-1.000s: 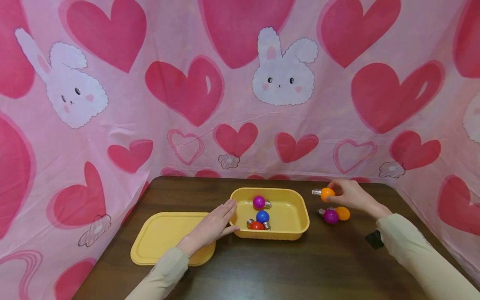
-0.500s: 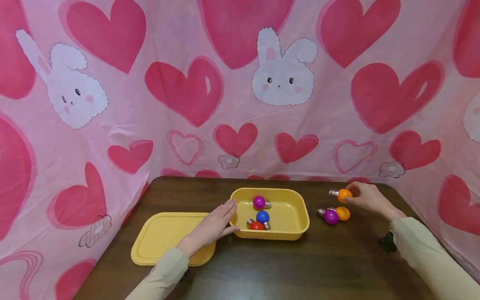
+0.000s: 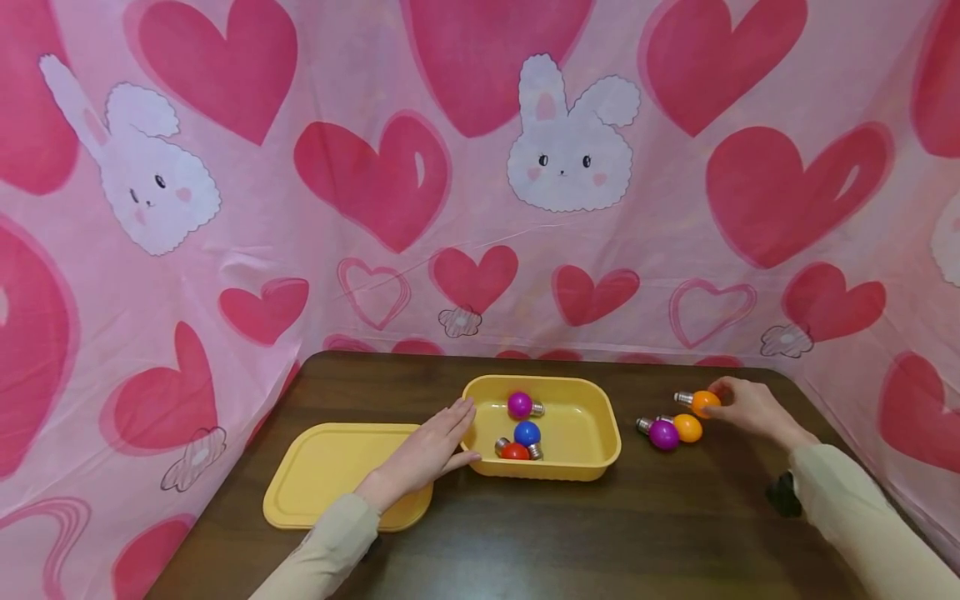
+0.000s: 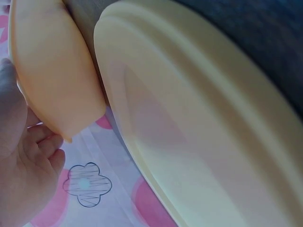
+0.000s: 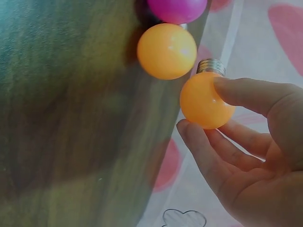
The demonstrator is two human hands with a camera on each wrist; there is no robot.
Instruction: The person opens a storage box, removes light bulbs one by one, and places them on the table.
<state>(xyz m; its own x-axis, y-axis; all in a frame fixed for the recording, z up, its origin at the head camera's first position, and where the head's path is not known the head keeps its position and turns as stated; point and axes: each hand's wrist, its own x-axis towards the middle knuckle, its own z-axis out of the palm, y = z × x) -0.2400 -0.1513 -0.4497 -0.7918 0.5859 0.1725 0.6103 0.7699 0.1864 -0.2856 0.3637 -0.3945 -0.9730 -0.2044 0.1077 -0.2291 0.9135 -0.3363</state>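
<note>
Findings were taken with reference to the yellow box (image 3: 540, 471), which stood on the worktop (image 3: 540, 533).

The held orange bulb (image 3: 706, 404) was to the right of the box, well apart from it and level with its far half. My right hand (image 3: 752, 410) was on it: thumb on one side of the globe, fingers curled round from the other, pinching it. The grip was on the end farther from the box.

The governing relation was as follows. The bulb's long axis ran roughly sideways, with the screw base (image 3: 682, 398) pointing towards the box and the globe trailing on the fingers' side. The base thus lay between my fingers and the box. Whether the bulb touched the worktop I could not tell.

Also to the right of the box, a little closer to me, lay the second orange bulb (image 3: 687, 428) and, on its box side, the outer purple bulb (image 3: 663, 434). The gap, if any, between the held bulb and the second orange one could not be settled.

My left hand (image 3: 427, 450) was at the box's left end, fingers extended and close together against the rim. The right hand was plainly the nearer to the held bulb; the whole box separated the left from it.

Inside the box lay the inner purple bulb (image 3: 519, 406) towards its far wall, and the blue bulb (image 3: 527, 433) and red bulb (image 3: 515, 452) towards its near wall. The lid (image 3: 330, 471) lay flat to the left of the box.
</note>
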